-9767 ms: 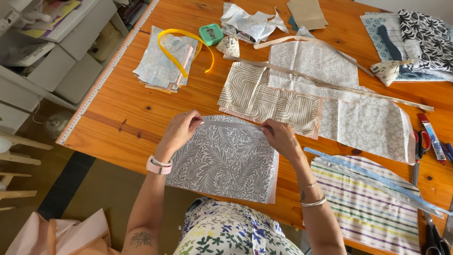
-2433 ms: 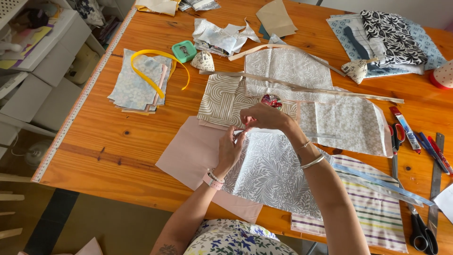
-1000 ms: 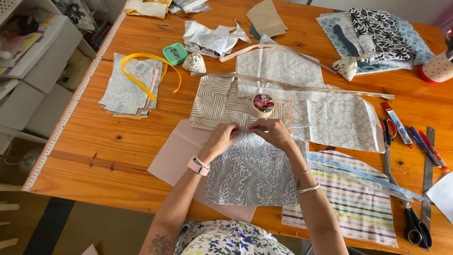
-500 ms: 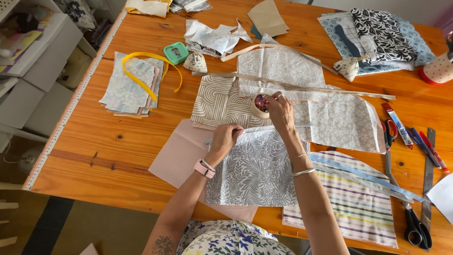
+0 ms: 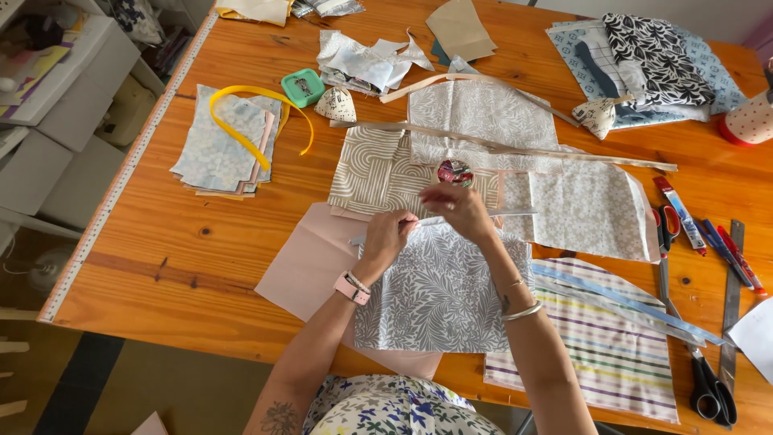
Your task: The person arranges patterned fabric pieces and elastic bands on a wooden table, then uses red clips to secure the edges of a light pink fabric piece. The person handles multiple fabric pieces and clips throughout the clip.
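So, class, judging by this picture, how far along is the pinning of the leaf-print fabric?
Done: the leaf-print fabric lies flat on the pink piece. In hand: the left hand pinches its top edge while the right hand hovers just below the round pincushion. Left: the side and bottom edges show no pins that can be made out.

Bright, even daylight across the wooden table (image 5: 161, 266), soft faint shadows under the fabric pieces, no harsh glare, sharp centre, slight wide-angle bending at the edges, floor corner dimmer
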